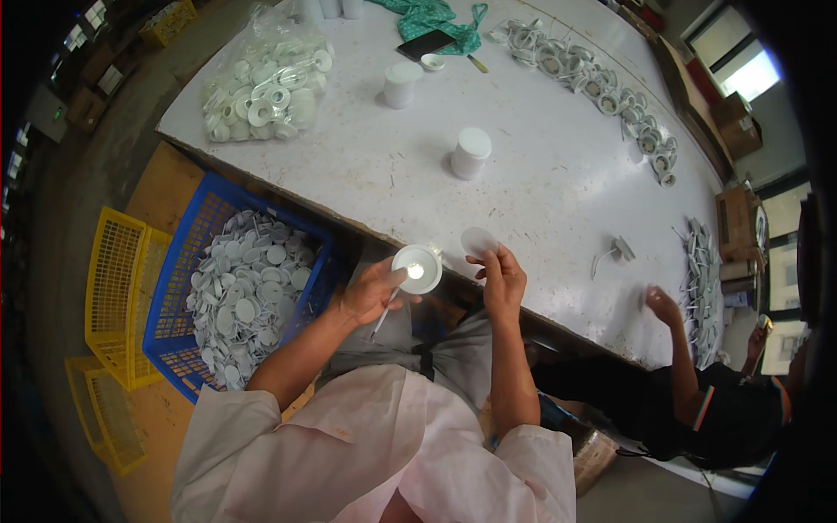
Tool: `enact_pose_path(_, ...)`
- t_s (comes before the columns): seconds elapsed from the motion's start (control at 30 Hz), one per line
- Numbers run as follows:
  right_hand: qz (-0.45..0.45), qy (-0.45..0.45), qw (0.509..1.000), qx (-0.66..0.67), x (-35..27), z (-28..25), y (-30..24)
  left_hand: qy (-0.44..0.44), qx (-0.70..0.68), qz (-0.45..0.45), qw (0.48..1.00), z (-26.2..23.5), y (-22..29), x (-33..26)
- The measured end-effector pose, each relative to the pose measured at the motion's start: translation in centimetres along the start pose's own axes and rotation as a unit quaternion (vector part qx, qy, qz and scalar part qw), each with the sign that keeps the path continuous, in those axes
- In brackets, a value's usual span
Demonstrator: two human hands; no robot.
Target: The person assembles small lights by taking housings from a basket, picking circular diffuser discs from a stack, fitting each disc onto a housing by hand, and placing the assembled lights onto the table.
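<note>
At the table's near edge, my left hand (366, 296) grips a round white lamp housing (427, 281) by its rim. Its hollow side faces up with a bright spot inside, and a thin white wire (381, 324) hangs below it. Just to the right, my right hand (504, 283) pinches a thin translucent disc (476, 240) between thumb and fingers. The disc is apart from the housing, over the white table (366, 187). Farther back on the table stand two stacks of white discs, a nearer stack (472, 155) and a farther stack (402, 85).
At my left, a blue basket (179, 279) holds a heap of white round pieces, beside yellow crates (113, 288). A clear bag (261, 91) of white rings lies at the back left. Wired lamps (602, 91) line the far right. A co-worker's hand (664, 305) is at right.
</note>
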State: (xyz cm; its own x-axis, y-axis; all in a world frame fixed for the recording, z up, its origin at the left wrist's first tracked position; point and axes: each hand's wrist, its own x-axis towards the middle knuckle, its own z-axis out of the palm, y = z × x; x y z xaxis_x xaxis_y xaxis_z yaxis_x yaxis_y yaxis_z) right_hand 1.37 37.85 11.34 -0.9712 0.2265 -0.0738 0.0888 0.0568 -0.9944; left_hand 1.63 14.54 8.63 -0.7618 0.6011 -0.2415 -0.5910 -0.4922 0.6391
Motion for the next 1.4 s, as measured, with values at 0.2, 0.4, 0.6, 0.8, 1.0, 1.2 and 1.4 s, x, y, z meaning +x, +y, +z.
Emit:
enact_pose_path(0.2, -0.404, -0.029, 0.852, -0.333, -3.5, 1.9, -0.1, 0.047, 0.020, 0.001, 0.999, 1.1, -0.7, 0.9)
enact_pose_path(0.4, -0.436, -0.042, 0.815, -0.378, -4.5, 3.1, 1.3, 0.090, 0.070, 0.030, 0.993, 2.5, -1.1, 1.1)
enact_pose_path(0.6, -0.428, -0.054, 0.812, -0.393, -4.5, 3.8, 0.5, 0.132, 0.098, 0.055, 0.985, 4.3, -0.4, 0.9)
enact_pose_path(0.8, -0.430, -0.050, 0.814, -0.388, -4.6, 4.1, 0.7, 0.147, 0.115, 0.070, 0.980, 4.4, -0.2, 0.7)
enact_pose_path(1.0, -0.435, -0.033, 0.808, -0.397, -5.0, 4.2, 1.1, 0.177, 0.261, 0.106, 0.943, 3.4, -1.2, 0.9)
enact_pose_path(1.2, -0.298, -0.003, 0.941, -0.159, -5.3, 4.0, 0.3, 0.176, 0.328, 0.137, 0.918, 2.8, -1.4, 1.0)
enact_pose_path(1.4, 0.090, -0.038, 0.990, 0.101, -3.0, 3.3, 1.5, 0.155, 0.386, 0.142, 0.898, 3.4, -1.2, 0.7)
